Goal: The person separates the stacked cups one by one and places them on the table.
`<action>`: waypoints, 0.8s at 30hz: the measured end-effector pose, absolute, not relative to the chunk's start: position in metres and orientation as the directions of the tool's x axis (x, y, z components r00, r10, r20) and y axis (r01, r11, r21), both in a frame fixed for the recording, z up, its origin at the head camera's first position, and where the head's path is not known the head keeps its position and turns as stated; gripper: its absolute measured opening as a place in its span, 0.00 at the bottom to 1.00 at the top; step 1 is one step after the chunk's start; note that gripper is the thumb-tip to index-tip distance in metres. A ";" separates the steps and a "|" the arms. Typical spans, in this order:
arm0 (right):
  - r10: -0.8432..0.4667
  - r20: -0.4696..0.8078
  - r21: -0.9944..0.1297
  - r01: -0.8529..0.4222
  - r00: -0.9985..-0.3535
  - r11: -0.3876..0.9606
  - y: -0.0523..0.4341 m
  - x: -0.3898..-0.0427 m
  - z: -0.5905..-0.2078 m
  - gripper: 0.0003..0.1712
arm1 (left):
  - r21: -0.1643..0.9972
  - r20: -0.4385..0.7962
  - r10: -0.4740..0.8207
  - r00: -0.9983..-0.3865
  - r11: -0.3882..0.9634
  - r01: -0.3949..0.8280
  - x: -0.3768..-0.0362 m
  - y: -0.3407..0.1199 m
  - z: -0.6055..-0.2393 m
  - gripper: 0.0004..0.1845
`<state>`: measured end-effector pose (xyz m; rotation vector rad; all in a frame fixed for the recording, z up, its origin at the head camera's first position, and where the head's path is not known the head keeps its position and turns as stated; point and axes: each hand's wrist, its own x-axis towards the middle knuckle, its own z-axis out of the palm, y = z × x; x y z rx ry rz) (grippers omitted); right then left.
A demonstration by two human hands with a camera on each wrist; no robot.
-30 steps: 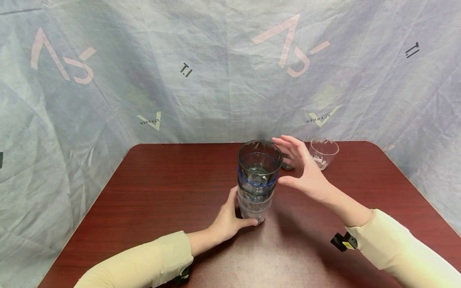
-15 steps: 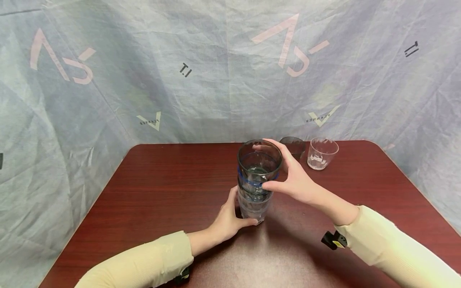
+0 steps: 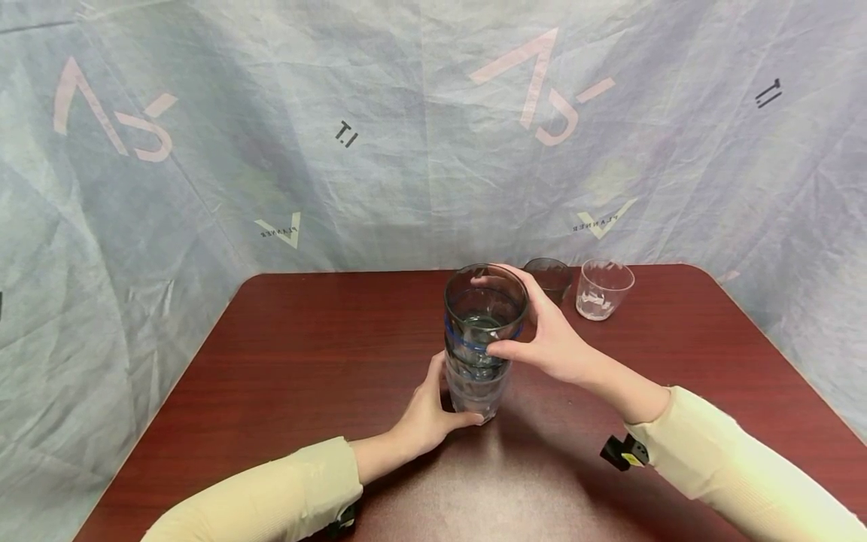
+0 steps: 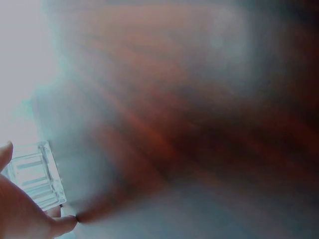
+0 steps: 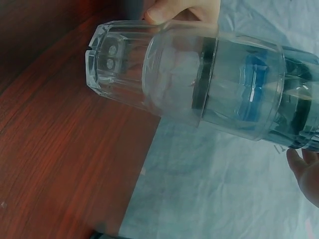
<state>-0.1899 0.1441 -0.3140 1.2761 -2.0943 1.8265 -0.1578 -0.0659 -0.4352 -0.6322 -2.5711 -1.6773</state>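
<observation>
cup stack (image 3: 469,361), l hand (image 3: 425,410) gripping btm, r hand (image 3: 554,342) top

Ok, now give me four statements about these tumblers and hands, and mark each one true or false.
1. The left hand and right hand both hold the tall stack of round, see-through, glassy tumblers. True.
2. The left hand grips higher than the right. False: the left is near the base, the right near the rim.
3. The stack's open top faces down. False: it faces up.
4. A clear, round, glassy tumbler stands to the right of a dark, tinted tumbler. True.
</observation>
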 end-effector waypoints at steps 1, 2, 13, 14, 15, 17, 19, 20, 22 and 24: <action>-0.521 0.554 -0.783 -0.619 -0.649 -0.061 0.144 -0.190 -0.314 0.50 | 0.877 0.220 0.327 -0.919 0.346 0.333 -0.158 -0.066 -0.435 0.52; -0.520 0.554 -0.784 -0.617 -0.650 -0.064 0.144 -0.189 -0.314 0.50 | 0.878 0.219 0.327 -0.919 0.345 0.332 -0.158 -0.066 -0.435 0.52; -0.524 0.566 -0.772 -0.632 -0.637 -0.065 0.143 -0.186 -0.312 0.50 | 0.877 0.230 0.326 -0.917 0.338 0.340 -0.158 -0.066 -0.435 0.51; -0.525 0.565 -0.774 -0.629 -0.636 -0.071 0.143 -0.186 -0.312 0.50 | 0.878 0.230 0.326 -0.917 0.337 0.340 -0.158 -0.066 -0.435 0.51; -0.525 0.566 -0.774 -0.628 -0.635 -0.076 0.142 -0.186 -0.312 0.50 | 0.879 0.230 0.327 -0.917 0.334 0.340 -0.158 -0.066 -0.435 0.51; -0.526 0.568 -0.774 -0.628 -0.633 -0.080 0.142 -0.186 -0.313 0.50 | 0.882 0.229 0.328 -0.917 0.330 0.338 -0.157 -0.066 -0.435 0.51; -0.525 0.571 -0.772 -0.630 -0.632 -0.082 0.142 -0.185 -0.313 0.50 | 0.883 0.229 0.329 -0.916 0.327 0.338 -0.157 -0.066 -0.435 0.51; -0.520 0.569 -0.766 -0.640 -0.637 -0.054 0.142 -0.185 -0.313 0.51 | 0.882 0.230 0.328 -0.916 0.327 0.339 -0.157 -0.066 -0.435 0.51; -0.515 0.575 -0.752 -0.659 -0.635 -0.027 0.143 -0.185 -0.312 0.52 | 0.881 0.233 0.326 -0.916 0.328 0.341 -0.157 -0.066 -0.435 0.51; -0.509 0.579 -0.741 -0.671 -0.637 -0.003 0.143 -0.184 -0.311 0.52 | 0.881 0.232 0.325 -0.917 0.329 0.340 -0.157 -0.065 -0.435 0.51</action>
